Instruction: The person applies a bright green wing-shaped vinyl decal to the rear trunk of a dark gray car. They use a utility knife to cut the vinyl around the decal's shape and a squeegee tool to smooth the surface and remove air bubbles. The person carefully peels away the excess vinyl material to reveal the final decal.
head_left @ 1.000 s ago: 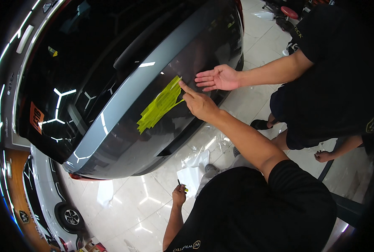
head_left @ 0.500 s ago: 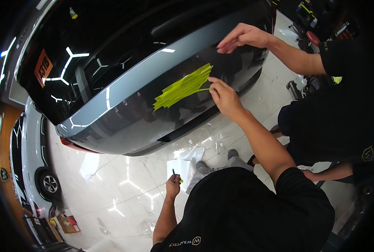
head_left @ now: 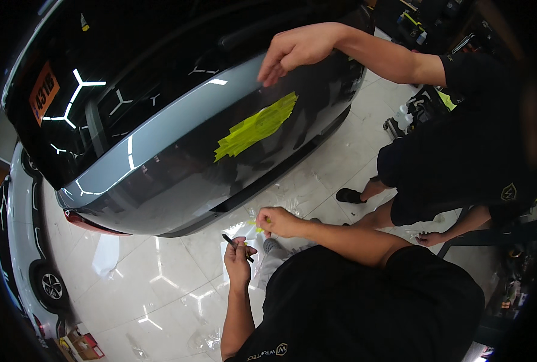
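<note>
My left hand [head_left: 238, 263] is closed around a slim black pen-like tool [head_left: 229, 241], low in front of my body. Close beside it, my right hand [head_left: 279, 221] has its fingers pinched together on a yellow tape strip [head_left: 260, 227], of which only small bits show. Ahead is the grey tailgate of a car [head_left: 160, 181]. A patch of overlapping yellow tape strips [head_left: 253, 130] sticks to its dark panel, with ragged ends. Neither of my hands touches the car.
At the right stands a co-worker in black, whose hand [head_left: 295, 53] hovers over the tailgate above the tape patch. White sheets [head_left: 107, 253] lie on the tiled floor. A white car [head_left: 30, 235] and a cardboard box [head_left: 81, 345] are at the left, equipment at the right.
My right hand has come down from the tape patch toward my left hand, bringing the yellow strip. The co-worker's hand has moved left over the tailgate. My view has shifted slightly.
</note>
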Motion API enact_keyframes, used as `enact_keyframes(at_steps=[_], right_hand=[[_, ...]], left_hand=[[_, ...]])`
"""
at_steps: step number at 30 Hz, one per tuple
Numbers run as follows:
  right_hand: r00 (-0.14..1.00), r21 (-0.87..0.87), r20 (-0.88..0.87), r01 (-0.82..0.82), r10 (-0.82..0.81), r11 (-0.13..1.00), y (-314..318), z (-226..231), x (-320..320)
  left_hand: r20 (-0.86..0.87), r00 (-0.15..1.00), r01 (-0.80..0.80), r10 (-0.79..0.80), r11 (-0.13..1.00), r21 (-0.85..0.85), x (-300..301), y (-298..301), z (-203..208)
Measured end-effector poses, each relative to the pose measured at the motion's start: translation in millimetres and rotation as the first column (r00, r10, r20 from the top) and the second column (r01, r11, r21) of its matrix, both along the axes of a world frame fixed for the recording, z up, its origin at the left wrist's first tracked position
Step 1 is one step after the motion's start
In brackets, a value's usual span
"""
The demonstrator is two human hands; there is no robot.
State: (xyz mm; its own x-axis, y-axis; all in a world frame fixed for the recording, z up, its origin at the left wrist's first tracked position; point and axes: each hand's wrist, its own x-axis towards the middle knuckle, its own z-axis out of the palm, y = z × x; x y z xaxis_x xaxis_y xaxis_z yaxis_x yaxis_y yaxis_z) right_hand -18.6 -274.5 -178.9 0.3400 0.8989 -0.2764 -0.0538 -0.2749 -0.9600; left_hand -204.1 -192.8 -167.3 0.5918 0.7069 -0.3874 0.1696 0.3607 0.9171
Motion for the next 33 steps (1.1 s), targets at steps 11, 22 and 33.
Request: enact_keyframes(at_steps=[11, 22, 33], right_hand=[[0.938, -0.119, 0.287, -0.168, 0.196, 0.979, 15, -8, -70], [0.994, -0.311, -0.002, -0.104, 0.109, 0.945, 23, -9, -86], [0.591, -0.079, -0.679, -0.649, 0.436, 0.756, -27, -2, -41]], left_hand=[[-0.255, 0.959, 0.252, -0.122, 0.78, 0.573, -11, -6, -5], [-0.375, 0.899, 0.378, -0.227, 0.834, 0.402, -50, -4, -15], [0.226, 0.964, 0.004, 0.139, 0.844, -0.536, -65, -78, -29]])
